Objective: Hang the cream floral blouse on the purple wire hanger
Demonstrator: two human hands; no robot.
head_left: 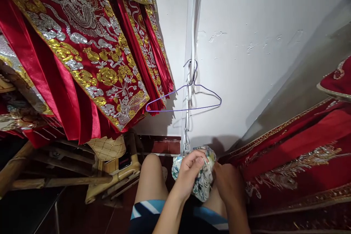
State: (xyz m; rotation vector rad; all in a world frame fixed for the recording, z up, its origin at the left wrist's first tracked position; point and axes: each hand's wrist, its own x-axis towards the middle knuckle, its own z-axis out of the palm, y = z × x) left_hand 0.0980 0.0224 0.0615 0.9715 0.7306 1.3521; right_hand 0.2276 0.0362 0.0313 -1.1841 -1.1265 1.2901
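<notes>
Over my lap is a bunched-up cloth (203,184), white with green, blue and yellow patterning. My left hand (192,166) grips its upper part, thumb and fingers closed on the fabric. On the other side, my right hand (226,177) is in shadow, with its fingers closed at the cloth's right edge; the fingertips are partly hidden. The cloth is crumpled, so I cannot tell what kind of item it is. Above both hands, a purple wire hanger (170,110) hangs with nothing on it from a white strap (192,40) against the wall.
Red garments with gold and silver embroidery (106,76) hang at upper left. Another embroidered red fabric (296,157) fills the right side. A bamboo chair (115,179) stands at lower left, with a quilted cream bag (108,148) and a dark phone-like object (124,161).
</notes>
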